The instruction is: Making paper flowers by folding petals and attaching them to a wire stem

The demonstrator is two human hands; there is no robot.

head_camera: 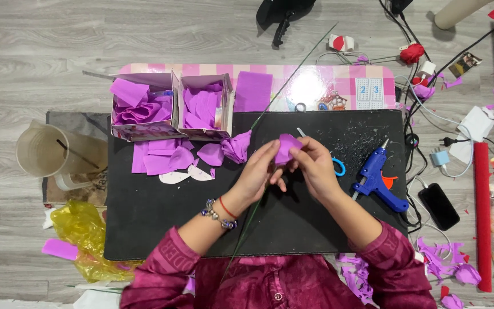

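A purple paper petal (pixel 286 147) sits mid-bench, pinched between the left hand (pixel 257 174) and right hand (pixel 315 166) around a thin green wire stem (pixel 293 74). Blue-handled scissors (pixel 336 166) lie beside the right hand; a blue glue gun (pixel 377 178) lies nearer the bench's right edge.

A blue glue gun (pixel 378 178) is lying on the black mat (pixel 144 217), right of blue-handled scissors (pixel 336 166). Two open boxes (pixel 172 109) are sitting at the mat's far left corner, holding purple paper pieces. More purple pieces (pixel 164 157) and white petal templates (pixel 187 176) are lying just in front of them. A clear jug (pixel 44 151) is standing on the floor at left, a yellow bag (pixel 81 234) near it. A phone (pixel 439 206) and a red roll (pixel 481 217) are lying at right.
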